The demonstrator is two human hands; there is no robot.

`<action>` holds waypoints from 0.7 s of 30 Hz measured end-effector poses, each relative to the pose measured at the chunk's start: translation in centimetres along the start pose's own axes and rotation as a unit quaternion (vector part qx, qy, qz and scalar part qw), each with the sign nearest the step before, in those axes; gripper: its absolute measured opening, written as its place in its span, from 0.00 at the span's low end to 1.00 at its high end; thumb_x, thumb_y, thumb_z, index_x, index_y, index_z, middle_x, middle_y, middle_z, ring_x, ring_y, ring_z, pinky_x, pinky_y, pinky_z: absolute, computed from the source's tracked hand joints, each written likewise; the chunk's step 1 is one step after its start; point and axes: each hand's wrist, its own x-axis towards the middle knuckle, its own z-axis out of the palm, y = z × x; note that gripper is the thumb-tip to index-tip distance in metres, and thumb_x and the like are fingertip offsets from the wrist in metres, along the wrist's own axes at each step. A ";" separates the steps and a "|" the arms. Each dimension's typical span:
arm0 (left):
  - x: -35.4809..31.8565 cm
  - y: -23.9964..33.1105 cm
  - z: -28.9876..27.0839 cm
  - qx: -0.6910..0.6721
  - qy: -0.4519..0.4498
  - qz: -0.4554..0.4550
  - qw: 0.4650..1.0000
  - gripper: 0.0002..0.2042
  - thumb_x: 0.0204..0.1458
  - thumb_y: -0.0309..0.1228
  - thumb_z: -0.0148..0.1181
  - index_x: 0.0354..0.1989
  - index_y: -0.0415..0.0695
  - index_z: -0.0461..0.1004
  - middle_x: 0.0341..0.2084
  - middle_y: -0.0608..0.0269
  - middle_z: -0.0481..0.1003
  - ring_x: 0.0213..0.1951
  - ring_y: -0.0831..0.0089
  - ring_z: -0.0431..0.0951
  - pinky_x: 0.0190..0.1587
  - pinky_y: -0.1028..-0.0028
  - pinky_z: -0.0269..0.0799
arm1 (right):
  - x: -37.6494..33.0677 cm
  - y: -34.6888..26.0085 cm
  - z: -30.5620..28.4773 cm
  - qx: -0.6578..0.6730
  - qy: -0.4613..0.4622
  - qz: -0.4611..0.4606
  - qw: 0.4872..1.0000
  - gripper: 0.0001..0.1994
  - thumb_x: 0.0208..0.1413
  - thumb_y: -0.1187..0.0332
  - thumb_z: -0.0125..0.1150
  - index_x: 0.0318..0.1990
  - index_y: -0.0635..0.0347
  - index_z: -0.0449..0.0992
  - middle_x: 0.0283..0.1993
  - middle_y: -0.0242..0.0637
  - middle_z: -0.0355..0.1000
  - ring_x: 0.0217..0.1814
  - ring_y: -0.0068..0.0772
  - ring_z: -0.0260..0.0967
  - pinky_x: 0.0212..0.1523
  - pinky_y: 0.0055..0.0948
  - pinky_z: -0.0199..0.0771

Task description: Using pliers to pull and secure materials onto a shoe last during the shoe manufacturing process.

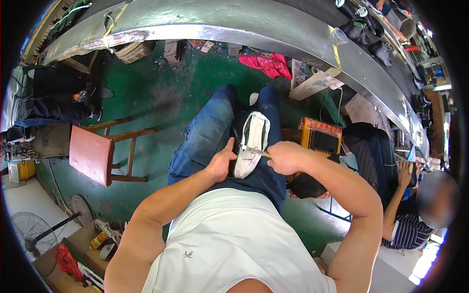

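Shoe point(251, 141), black with a white sole, lies sole-up on the seated person's lap, across blue-jeaned thighs, and everything else can be placed from it. Beneath it spreads a worn green floor point(161, 93), scuffed and littered. Beyond the shoe, a long grey bench point(234, 22) curves across the room, taped with yellow in spots, with dark shoes standing on it toward the right. Left of the shoe stands a wooden stool point(97, 154) with a red seat. Right of the shoe sits a co-worker point(415, 219) in a striped top, partly cut off by the rim. Just right of the shoe is a red and yellow box point(320, 136). Beyond the shoe lies a pink rag point(267, 63).

The left hand point(222, 163) is clamped on the shoe's near left side. The right hand point(286, 157) is a closed fist around a thin tool point(256, 152), whose tip meets the sole; its handle is hidden in the fist, so what kind of tool it is cannot be told. A fan point(31, 234) far lower left is dim.
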 end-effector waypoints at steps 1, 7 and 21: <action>-0.1 0.4 0.2 -0.004 0.003 0.003 1.000 0.39 0.65 0.37 0.46 0.77 0.33 0.34 0.77 0.47 0.44 0.76 0.62 0.46 0.75 0.68 0.43 | 0.3 0.6 1.6 0.015 0.035 -0.022 0.999 0.14 0.61 0.64 0.58 0.40 0.70 0.80 0.42 0.57 0.79 0.47 0.59 0.77 0.49 0.50 0.77; 3.5 -1.9 1.1 0.108 0.250 0.004 0.962 0.33 0.71 0.53 0.35 0.72 0.38 0.61 0.67 0.52 0.67 0.66 0.63 0.67 0.67 0.67 0.63 | 3.0 2.7 11.0 0.150 0.254 -0.090 0.951 0.09 0.60 0.66 0.60 0.39 0.63 0.72 0.37 0.53 0.77 0.40 0.61 0.75 0.41 0.53 0.74; 3.2 -2.2 2.0 0.456 0.264 0.164 0.834 0.25 0.71 0.39 0.38 0.67 0.34 0.65 0.59 0.33 0.71 0.62 0.40 0.70 0.65 0.57 0.65 | 1.8 3.1 10.7 0.003 0.407 -0.043 0.913 0.27 0.56 0.74 0.61 0.61 0.78 0.63 0.55 0.59 0.68 0.58 0.59 0.68 0.57 0.46 0.74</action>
